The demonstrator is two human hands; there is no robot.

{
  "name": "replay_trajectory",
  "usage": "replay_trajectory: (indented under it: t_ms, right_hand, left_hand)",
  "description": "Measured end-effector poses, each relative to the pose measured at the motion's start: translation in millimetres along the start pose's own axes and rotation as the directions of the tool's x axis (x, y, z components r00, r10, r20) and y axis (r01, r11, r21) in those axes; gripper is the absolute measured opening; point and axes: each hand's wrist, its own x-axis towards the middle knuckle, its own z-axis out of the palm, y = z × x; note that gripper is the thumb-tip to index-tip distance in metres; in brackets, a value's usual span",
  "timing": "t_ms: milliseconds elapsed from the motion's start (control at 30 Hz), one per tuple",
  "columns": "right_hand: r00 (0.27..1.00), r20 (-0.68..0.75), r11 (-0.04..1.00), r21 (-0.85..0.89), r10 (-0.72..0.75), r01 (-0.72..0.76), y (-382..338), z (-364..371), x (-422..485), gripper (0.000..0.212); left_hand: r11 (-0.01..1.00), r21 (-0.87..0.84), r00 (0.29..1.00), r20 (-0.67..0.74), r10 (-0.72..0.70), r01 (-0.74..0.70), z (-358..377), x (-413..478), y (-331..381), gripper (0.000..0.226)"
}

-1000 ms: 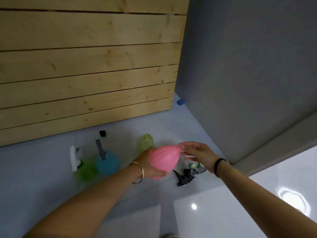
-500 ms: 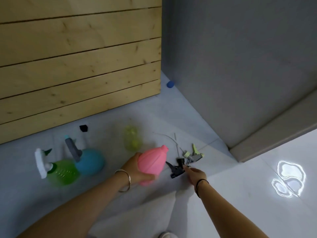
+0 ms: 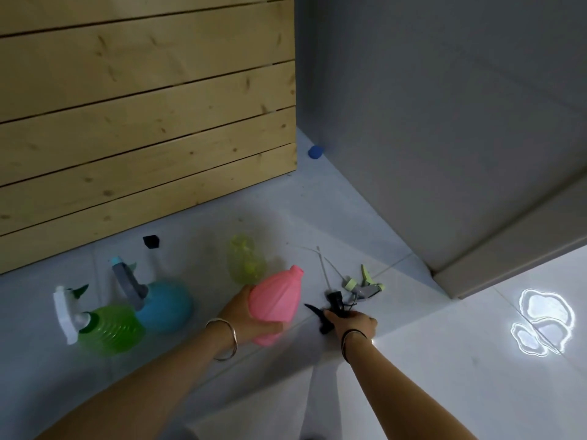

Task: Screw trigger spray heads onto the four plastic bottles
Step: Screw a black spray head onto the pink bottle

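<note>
My left hand grips a pink bottle with a bare neck, tilted up to the right above the floor. My right hand is down on the floor, closed over a black trigger spray head. A grey and pale-green spray head with its dip tube lies just beyond. A yellow-green bottle without a head stands behind the pink one. To the left lie a blue bottle with a grey head and a green bottle with a white head.
A wooden slatted panel rises behind the bottles and a grey wall closes the right side. A small black piece lies near the panel. A blue cap sits in the corner. Bright light reflects off the tile at right.
My right hand left the pink bottle's neck, dropped to the floor and closed on the black spray head. The view tilted downward; my left hand kept the pink bottle.
</note>
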Motion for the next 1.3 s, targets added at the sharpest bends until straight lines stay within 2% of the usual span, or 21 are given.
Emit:
replay_trajectory:
  t_ms: [67, 167, 233, 333, 467, 633, 767, 933, 1100, 1167, 1300]
  right_hand:
    - [0.997, 0.054, 0.99, 0.134, -0.047, 0.039, 1, -4, 1, 0.033]
    - [0.986, 0.126, 0.935, 0.351, -0.111, 0.06, 3, -15, -4, 0.031]
    - [0.968, 0.202, 0.871, 0.49, -0.146, 0.03, -4, -29, -12, 0.017]
    - [0.941, 0.253, 0.784, 0.62, -0.225, 0.021, -25, -55, -31, 0.021]
    - [0.891, 0.233, 0.787, 0.587, -0.389, 0.19, -62, -97, -68, 0.026]
    - [0.836, 0.235, 0.732, 0.631, -0.497, 0.258, -118, -152, -127, 0.033]
    - [0.79, 0.222, 0.729, 0.579, -0.572, 0.365, -151, -184, -179, 0.036]
    - [0.715, 0.066, 0.619, 0.561, -0.696, 0.55, -173, -202, -249, 0.029]
    - [0.644, -0.056, 0.466, 0.643, -0.763, 0.607, -176, -195, -295, 0.018]
    - [0.658, -0.098, 0.412, 0.71, -0.746, 0.572, -174, -191, -307, 0.016]
    - [0.73, -0.077, 0.421, 0.774, -0.68, 0.474, -169, -192, -315, 0.018]
  left_hand:
    - [1.0, 0.01, 1.0, 0.007, 0.001, -0.001, -3, -1, 0, 0.091]
    - [1.0, 0.006, 1.0, 0.004, -0.01, 0.01, -7, -5, 2, 0.091]
    - [1.0, -0.003, 1.0, 0.001, -0.012, 0.012, -11, -10, 9, 0.092]
    - [1.0, -0.025, 1.0, -0.008, 0.009, -0.009, -19, -24, 28, 0.095]
    - [0.989, -0.106, 0.995, -0.046, 0.094, -0.098, -42, -53, 69, 0.106]
    - [0.976, -0.121, 0.979, -0.116, 0.167, -0.18, -93, -98, 109, 0.079]
    - [0.97, -0.095, 0.961, -0.19, 0.202, -0.223, -137, -140, 123, 0.089]
    - [0.96, -0.104, 0.92, -0.33, 0.212, -0.259, -176, -192, 116, 0.093]
    - [0.952, -0.19, 0.918, -0.364, 0.158, -0.239, -175, -220, 89, 0.094]
    - [0.958, -0.17, 0.923, -0.349, 0.161, -0.231, -175, -226, 83, 0.094]
    - [0.969, -0.105, 0.922, -0.346, 0.174, -0.222, -177, -232, 86, 0.101]
